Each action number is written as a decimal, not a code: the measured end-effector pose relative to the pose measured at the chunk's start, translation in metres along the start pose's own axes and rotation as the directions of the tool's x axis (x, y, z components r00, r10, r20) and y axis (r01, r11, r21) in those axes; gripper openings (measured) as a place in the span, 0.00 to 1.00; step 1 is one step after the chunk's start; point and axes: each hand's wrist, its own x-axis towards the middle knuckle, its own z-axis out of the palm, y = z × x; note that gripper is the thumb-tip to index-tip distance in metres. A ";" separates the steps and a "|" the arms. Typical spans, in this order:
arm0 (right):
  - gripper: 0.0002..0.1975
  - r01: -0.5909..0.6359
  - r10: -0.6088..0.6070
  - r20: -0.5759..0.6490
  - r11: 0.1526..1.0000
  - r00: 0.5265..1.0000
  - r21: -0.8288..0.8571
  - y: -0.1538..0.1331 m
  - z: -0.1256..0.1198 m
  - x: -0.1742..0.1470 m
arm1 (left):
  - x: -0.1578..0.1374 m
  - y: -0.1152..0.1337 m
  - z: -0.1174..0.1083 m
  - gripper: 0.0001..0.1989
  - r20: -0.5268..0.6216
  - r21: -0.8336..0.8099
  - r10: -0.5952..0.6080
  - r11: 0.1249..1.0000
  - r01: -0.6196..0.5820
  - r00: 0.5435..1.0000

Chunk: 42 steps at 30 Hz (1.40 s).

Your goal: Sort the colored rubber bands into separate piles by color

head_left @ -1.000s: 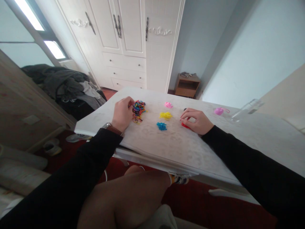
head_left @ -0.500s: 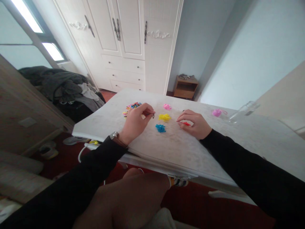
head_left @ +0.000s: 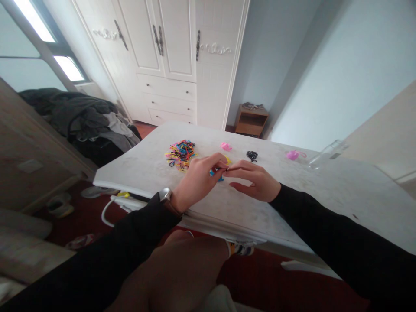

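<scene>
My left hand (head_left: pixel 204 175), with a watch on its wrist, is closed in a pinch over the table. A small black rubber band (head_left: pixel 227 169) shows at its fingertips. My right hand (head_left: pixel 253 178) meets those fingertips with its index finger. Its thumb stands apart and its fingers are stretched out. Beneath the hands, a blue pile of bands (head_left: pixel 217 174) and a yellow pile (head_left: pixel 228 160) are partly covered. A mixed-colour heap of bands (head_left: pixel 182 151) lies left of them. Farther back are a pink pile (head_left: pixel 225 147) and a black pile (head_left: pixel 252 156).
A pink object with a loop (head_left: pixel 294 155) and a clear jar lying on its side (head_left: pixel 328 154) are on the table's right part. Beyond the white table (head_left: pixel 136 169) stands a white wardrobe (head_left: pixel 175 56). Dark clothes (head_left: pixel 74 117) are heaped at the left.
My right hand has moved left to meet my left hand, uncovering the black pile and hiding the red one. My left hand has shifted right and down, exposing the mixed heap.
</scene>
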 end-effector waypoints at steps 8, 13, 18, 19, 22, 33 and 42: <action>0.06 -0.068 0.067 -0.109 0.998 0.992 -0.001 0.002 -0.002 -0.001 | -0.001 -0.003 0.003 0.09 -0.023 0.031 0.043 0.999 -0.042 0.999; 0.04 -0.356 0.321 -0.340 0.933 0.884 -0.045 0.041 -0.022 -0.014 | 0.000 -0.019 0.001 0.07 -0.116 -0.096 -0.090 0.992 0.079 0.989; 0.04 -0.650 0.605 -0.440 0.757 0.663 0.061 0.085 -0.035 -0.034 | 0.001 -0.032 0.002 0.13 -0.211 -0.275 -0.194 0.952 0.132 0.958; 0.04 -0.672 0.624 -0.444 0.738 0.643 0.063 0.089 -0.035 -0.036 | 0.001 -0.034 0.002 0.14 -0.212 -0.298 -0.197 0.946 0.129 0.957; 0.05 -0.701 0.642 -0.445 0.712 0.625 0.042 0.092 -0.033 -0.036 | 0.002 -0.034 0.003 0.14 -0.200 -0.331 -0.196 0.936 0.122 0.960; 0.03 -0.692 0.595 -0.438 0.716 0.674 -0.091 0.085 -0.033 -0.029 | 0.005 -0.034 0.004 0.18 -0.161 -0.432 -0.239 0.889 0.150 0.957; 0.03 -0.260 0.187 -0.284 0.934 0.940 -0.245 0.032 -0.021 -0.004 | 0.007 -0.037 0.008 0.19 -0.080 -0.600 -0.243 0.787 0.148 0.967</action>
